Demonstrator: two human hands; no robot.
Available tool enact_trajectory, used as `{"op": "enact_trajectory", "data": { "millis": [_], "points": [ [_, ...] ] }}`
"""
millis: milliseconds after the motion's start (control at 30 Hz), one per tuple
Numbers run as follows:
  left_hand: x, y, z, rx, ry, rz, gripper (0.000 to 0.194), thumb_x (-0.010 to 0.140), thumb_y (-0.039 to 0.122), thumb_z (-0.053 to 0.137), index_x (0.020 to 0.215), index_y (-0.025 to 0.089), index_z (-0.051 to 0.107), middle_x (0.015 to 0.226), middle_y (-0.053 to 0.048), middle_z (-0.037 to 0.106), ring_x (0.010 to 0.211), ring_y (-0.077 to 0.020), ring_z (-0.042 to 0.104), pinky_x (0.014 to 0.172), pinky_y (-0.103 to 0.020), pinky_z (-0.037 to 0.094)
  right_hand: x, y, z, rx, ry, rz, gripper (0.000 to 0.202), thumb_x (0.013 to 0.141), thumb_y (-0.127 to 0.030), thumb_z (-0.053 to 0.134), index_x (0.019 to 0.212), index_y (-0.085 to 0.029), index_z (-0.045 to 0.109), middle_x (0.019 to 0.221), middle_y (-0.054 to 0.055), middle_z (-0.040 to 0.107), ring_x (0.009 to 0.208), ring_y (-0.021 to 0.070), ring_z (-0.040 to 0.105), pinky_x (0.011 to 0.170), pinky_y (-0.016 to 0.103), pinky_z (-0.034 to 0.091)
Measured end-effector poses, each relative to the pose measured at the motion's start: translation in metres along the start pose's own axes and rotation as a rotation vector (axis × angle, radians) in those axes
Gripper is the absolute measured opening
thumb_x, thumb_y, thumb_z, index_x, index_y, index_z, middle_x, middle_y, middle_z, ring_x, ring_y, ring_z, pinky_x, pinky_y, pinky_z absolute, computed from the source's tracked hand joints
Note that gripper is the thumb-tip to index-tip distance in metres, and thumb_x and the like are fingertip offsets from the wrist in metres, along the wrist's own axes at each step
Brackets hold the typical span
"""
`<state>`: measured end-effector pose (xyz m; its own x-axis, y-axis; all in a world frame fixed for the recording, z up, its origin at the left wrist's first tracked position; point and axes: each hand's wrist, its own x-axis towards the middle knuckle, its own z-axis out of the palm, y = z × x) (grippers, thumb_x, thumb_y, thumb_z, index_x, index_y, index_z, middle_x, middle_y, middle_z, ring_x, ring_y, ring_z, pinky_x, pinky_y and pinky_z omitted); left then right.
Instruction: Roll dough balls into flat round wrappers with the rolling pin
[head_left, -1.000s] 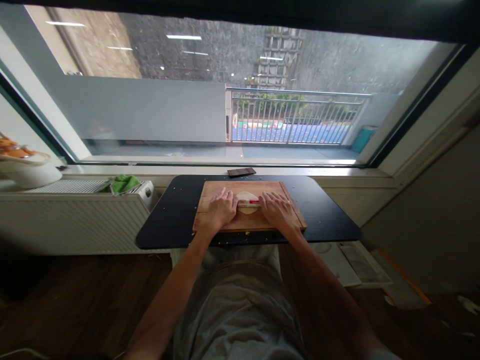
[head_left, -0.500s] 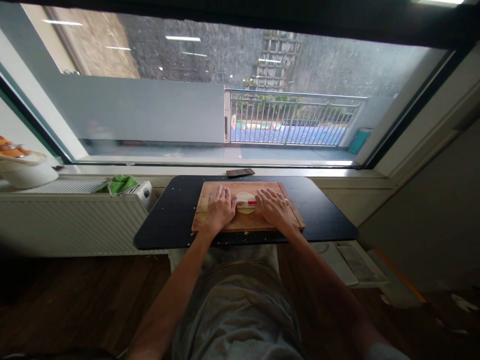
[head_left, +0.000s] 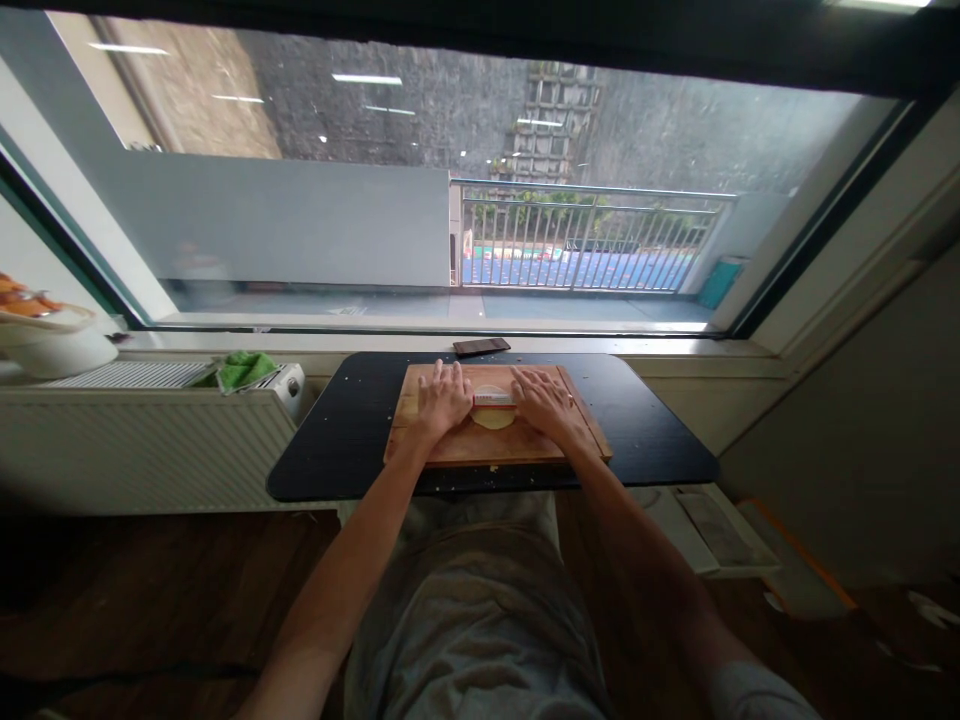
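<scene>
On the wooden cutting board [head_left: 409,440] lies a flat round of pale dough [head_left: 493,420]. Across it rests a thin white tube with red markings [head_left: 495,399], its ends hidden under my hands. My left hand [head_left: 445,397] lies palm down over the tube's left end, fingers stretched forward. Over the right end, my right hand [head_left: 546,401] is also flat, fingers extended and a little apart. Both palms press on the tube rather than wrap around it.
A black table [head_left: 652,440] with scattered crumbs carries the board. A dark flat bar [head_left: 481,346] lies by the windowsill behind it. To the left, a green cloth [head_left: 246,370] sits on a white radiator [head_left: 150,440].
The tube has rolled slightly away from me over the dough, turning so different red markings show. Both hands have moved slightly forward with it.
</scene>
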<state>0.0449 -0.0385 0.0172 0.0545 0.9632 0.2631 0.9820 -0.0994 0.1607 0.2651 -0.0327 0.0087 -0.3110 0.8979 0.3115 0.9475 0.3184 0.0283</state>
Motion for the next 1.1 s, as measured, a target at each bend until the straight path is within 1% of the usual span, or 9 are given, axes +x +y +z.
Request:
{"op": "enact_trajectory", "data": {
  "millis": [100, 167, 333, 600, 667, 767, 900, 1000, 1100],
  "points": [
    [-0.011, 0.000, 0.000, 0.004, 0.016, 0.019, 0.062, 0.113, 0.036, 0.030, 0.165, 0.010, 0.050, 0.169, -0.021, 0.053, 0.166, -0.0362, 0.035, 0.130, -0.062, 0.037, -0.009, -0.009, -0.005, 0.055, 0.006, 0.089, 0.056, 0.115, -0.033, 0.030, 0.164, -0.022, 0.055, 0.159, 0.011, 0.066, 0.145, 0.0281, 0.061, 0.126, 0.044, 0.042],
    [-0.018, 0.000, 0.000, 0.002, 0.028, 0.030, 0.061, 0.113, 0.037, 0.030, 0.164, 0.011, 0.052, 0.168, -0.020, 0.054, 0.166, -0.0355, 0.036, 0.129, -0.060, 0.039, -0.015, -0.014, -0.010, 0.076, 0.006, 0.081, 0.055, 0.117, -0.035, 0.028, 0.158, -0.020, 0.061, 0.152, 0.011, 0.071, 0.137, 0.0266, 0.067, 0.123, 0.042, 0.043],
    [-0.031, -0.002, 0.002, -0.027, 0.050, 0.049, 0.059, 0.114, 0.038, 0.029, 0.160, 0.012, 0.057, 0.167, -0.019, 0.056, 0.165, -0.0341, 0.038, 0.129, -0.057, 0.040, -0.030, -0.022, -0.018, 0.077, 0.065, 0.078, 0.055, 0.118, -0.039, 0.028, 0.152, -0.019, 0.066, 0.148, 0.013, 0.073, 0.135, 0.0263, 0.067, 0.120, 0.040, 0.041],
    [-0.020, -0.006, 0.008, -0.055, 0.076, 0.060, 0.053, 0.113, 0.038, 0.034, 0.149, 0.017, 0.066, 0.153, -0.018, 0.067, 0.159, -0.0375, 0.044, 0.124, -0.058, 0.042, -0.021, -0.014, -0.016, 0.052, 0.003, 0.033, 0.053, 0.119, -0.041, 0.026, 0.141, -0.023, 0.072, 0.138, 0.012, 0.078, 0.124, 0.0266, 0.070, 0.112, 0.041, 0.046],
    [-0.017, -0.005, 0.007, -0.047, 0.082, 0.059, 0.051, 0.113, 0.038, 0.035, 0.146, 0.020, 0.069, 0.150, -0.017, 0.070, 0.155, -0.0376, 0.047, 0.122, -0.058, 0.044, -0.016, -0.010, -0.013, 0.033, -0.029, 0.003, 0.051, 0.119, -0.038, 0.028, 0.140, -0.025, 0.073, 0.139, 0.011, 0.077, 0.126, 0.0270, 0.069, 0.113, 0.041, 0.046],
    [-0.012, -0.004, 0.004, -0.038, 0.091, 0.051, 0.049, 0.112, 0.039, 0.036, 0.140, 0.021, 0.073, 0.141, -0.017, 0.074, 0.143, -0.0377, 0.057, 0.117, -0.058, 0.046, -0.010, -0.004, -0.006, 0.039, -0.021, -0.043, 0.048, 0.118, -0.035, 0.033, 0.150, -0.026, 0.067, 0.154, 0.009, 0.070, 0.142, 0.0279, 0.060, 0.123, 0.046, 0.040],
    [-0.004, -0.002, 0.002, -0.022, 0.114, 0.030, 0.045, 0.111, 0.038, 0.039, 0.127, 0.021, 0.078, 0.132, -0.017, 0.076, 0.130, -0.0352, 0.063, 0.113, -0.055, 0.047, -0.006, 0.002, 0.000, 0.107, 0.029, -0.107, 0.053, 0.117, -0.048, 0.040, 0.166, -0.031, 0.052, 0.172, 0.004, 0.052, 0.160, 0.0271, 0.043, 0.134, 0.051, 0.028],
    [-0.001, -0.002, 0.003, -0.021, 0.151, 0.037, 0.042, 0.111, 0.037, 0.041, 0.123, 0.021, 0.077, 0.130, -0.016, 0.076, 0.128, -0.0348, 0.062, 0.112, -0.054, 0.046, -0.001, 0.004, -0.002, 0.147, -0.007, -0.161, 0.052, 0.116, -0.053, 0.044, 0.163, -0.035, 0.056, 0.170, 0.003, 0.055, 0.159, 0.0262, 0.045, 0.134, 0.051, 0.030],
    [-0.002, -0.003, 0.004, -0.038, 0.217, 0.041, 0.040, 0.111, 0.034, 0.040, 0.124, 0.020, 0.075, 0.131, -0.017, 0.075, 0.130, -0.0353, 0.060, 0.113, -0.055, 0.044, 0.009, 0.007, -0.004, 0.157, -0.067, -0.176, 0.047, 0.116, -0.051, 0.046, 0.157, -0.036, 0.063, 0.164, 0.004, 0.061, 0.155, 0.0272, 0.051, 0.131, 0.051, 0.034]
  ]
}}
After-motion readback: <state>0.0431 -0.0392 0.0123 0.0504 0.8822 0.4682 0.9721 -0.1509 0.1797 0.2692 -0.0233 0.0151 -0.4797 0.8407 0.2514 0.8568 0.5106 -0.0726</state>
